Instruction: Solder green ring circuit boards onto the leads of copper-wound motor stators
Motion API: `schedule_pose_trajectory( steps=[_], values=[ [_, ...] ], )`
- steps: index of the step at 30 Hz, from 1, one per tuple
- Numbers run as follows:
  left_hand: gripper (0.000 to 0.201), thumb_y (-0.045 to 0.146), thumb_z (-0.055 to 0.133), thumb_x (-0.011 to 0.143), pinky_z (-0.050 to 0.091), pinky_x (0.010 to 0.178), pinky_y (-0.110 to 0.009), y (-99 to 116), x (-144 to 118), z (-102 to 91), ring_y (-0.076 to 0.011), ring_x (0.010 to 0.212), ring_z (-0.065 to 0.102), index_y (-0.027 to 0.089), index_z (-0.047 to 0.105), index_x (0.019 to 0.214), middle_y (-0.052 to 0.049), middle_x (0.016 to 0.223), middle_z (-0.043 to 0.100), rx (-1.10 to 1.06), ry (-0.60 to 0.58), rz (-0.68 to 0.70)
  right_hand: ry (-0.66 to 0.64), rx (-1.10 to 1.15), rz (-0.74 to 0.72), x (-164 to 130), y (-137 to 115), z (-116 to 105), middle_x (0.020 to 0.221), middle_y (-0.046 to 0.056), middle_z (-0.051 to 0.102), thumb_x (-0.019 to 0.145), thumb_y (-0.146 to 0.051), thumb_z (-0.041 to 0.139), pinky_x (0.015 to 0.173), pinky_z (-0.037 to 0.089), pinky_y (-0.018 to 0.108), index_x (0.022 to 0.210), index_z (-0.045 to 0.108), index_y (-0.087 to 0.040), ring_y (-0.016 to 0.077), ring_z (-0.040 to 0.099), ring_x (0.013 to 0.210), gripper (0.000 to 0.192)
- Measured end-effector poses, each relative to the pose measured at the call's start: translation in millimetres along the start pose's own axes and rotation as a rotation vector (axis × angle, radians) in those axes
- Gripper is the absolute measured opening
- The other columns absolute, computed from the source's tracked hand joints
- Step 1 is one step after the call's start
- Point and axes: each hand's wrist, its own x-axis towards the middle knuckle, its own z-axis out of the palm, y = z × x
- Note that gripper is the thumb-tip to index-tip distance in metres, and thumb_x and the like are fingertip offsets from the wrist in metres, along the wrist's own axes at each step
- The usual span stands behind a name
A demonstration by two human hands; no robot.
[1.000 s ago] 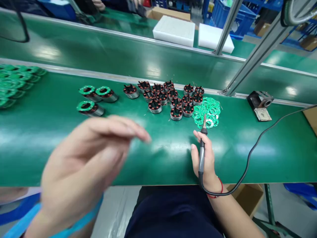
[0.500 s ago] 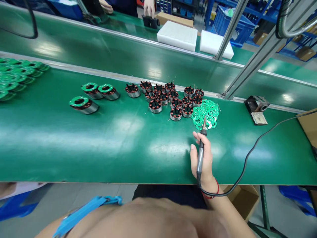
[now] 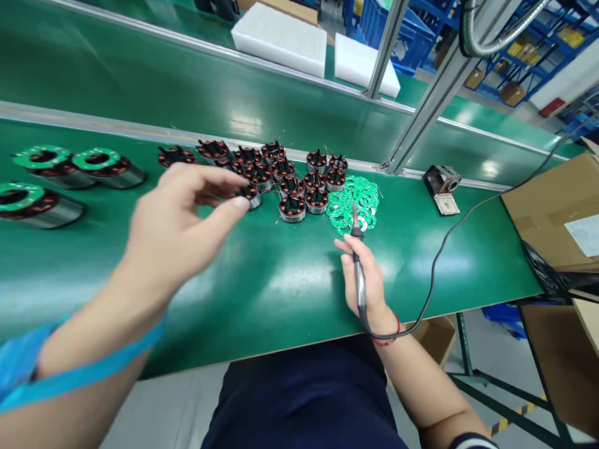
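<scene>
Head view shows our left hand, out of sight below the bench edge half a second ago, now up over the table with thumb and fingers narrowed right at a stator on the near left of the cluster; whether they touch it we cannot tell. Right of it, the boards lie heaped loose, and our right hand stays wrapped round the iron, tip at the heap. A carton sits far right, contents hidden.

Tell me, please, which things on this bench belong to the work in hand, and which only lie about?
In use:
- soldering iron, gripped in the right hand
- cluster of bare wound stators, which the left hand reaches with open fingers
- pile of green ring boards at the iron's tip

Lying about:
- three stators capped with green rings
- iron stand
- white foam blocks
- cardboard box
</scene>
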Motion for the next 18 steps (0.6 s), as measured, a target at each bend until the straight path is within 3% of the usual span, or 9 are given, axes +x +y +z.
schedule_pose_trajectory(
  steps=[3, 5, 9, 11, 14, 16, 18],
  values=[
    [0.045, 0.053, 0.060, 0.094, 0.036, 0.116, -0.074, -42, 38, 15.7, -0.0462, 0.139, 0.044, 0.020, 0.063, 0.124, -0.009, 0.122, 0.055, 0.194, -0.169, -0.066, -0.116, -0.058, 0.044, 22, 20, -11, 0.105, 0.005, 0.082, 0.106, -0.021, 0.045, 0.088, 0.062, 0.037, 0.137, 0.055, -0.025, 0.0198, 0.079, 0.095, 0.032],
    [0.044, 0.056, 0.058, 0.095, 0.036, 0.114, -0.076, -61, 44, 21.7, -0.0503, 0.140, 0.041, 0.021, 0.063, 0.121, -0.009, 0.116, 0.054, 0.267, -0.259, -0.074, -0.228, -0.139, 0.072, 39, 33, -12, 0.109, 0.006, 0.081, 0.102, -0.019, 0.050, 0.090, 0.061, 0.039, 0.133, 0.056, -0.025, 0.0218, 0.078, 0.099, 0.033],
    [0.040, 0.059, 0.046, 0.100, 0.043, 0.110, -0.070, -76, 25, 16.1, -0.0436, 0.127, 0.055, 0.024, 0.065, 0.109, -0.008, 0.104, 0.055, 0.333, -0.298, -0.003, -0.404, -0.352, 0.127, 61, 48, -3, 0.110, 0.009, 0.077, 0.090, -0.011, 0.063, 0.091, 0.059, 0.042, 0.137, 0.056, -0.021, 0.0254, 0.072, 0.102, 0.048],
    [0.036, 0.059, 0.049, 0.099, 0.047, 0.110, -0.062, -80, 8, 10.4, -0.0375, 0.122, 0.059, 0.027, 0.064, 0.102, -0.006, 0.110, 0.060, 0.288, -0.290, 0.063, -0.447, -0.415, 0.140, 61, 48, 2, 0.106, 0.009, 0.075, 0.090, -0.010, 0.063, 0.089, 0.058, 0.041, 0.138, 0.055, -0.021, 0.0254, 0.070, 0.099, 0.050],
    [0.042, 0.059, 0.061, 0.095, 0.053, 0.106, -0.054, -86, -16, 8.4, -0.0320, 0.118, 0.064, 0.028, 0.055, 0.123, -0.007, 0.125, 0.065, 0.077, -0.280, 0.014, -0.495, -0.397, 0.106, 53, 41, 7, 0.101, 0.007, 0.073, 0.091, -0.009, 0.059, 0.087, 0.056, 0.039, 0.140, 0.055, -0.021, 0.0241, 0.067, 0.096, 0.051],
    [0.059, 0.059, 0.066, 0.092, 0.052, 0.108, -0.055, -86, -26, 12.5, -0.0329, 0.122, 0.063, 0.026, 0.046, 0.137, -0.010, 0.129, 0.067, -0.023, -0.297, -0.028, -0.528, -0.352, 0.063, 46, 35, 8, 0.100, 0.007, 0.072, 0.091, -0.009, 0.056, 0.087, 0.055, 0.038, 0.141, 0.054, -0.020, 0.0236, 0.065, 0.094, 0.051],
    [0.058, 0.059, 0.066, 0.091, 0.048, 0.112, -0.060, -82, -30, 19.0, -0.0362, 0.128, 0.059, 0.025, 0.052, 0.135, -0.011, 0.131, 0.068, -0.039, -0.325, -0.006, -0.559, -0.307, 0.016, 40, 29, 8, 0.100, 0.007, 0.072, 0.092, -0.009, 0.054, 0.087, 0.055, 0.039, 0.141, 0.055, -0.019, 0.0236, 0.063, 0.094, 0.050]
  ],
)
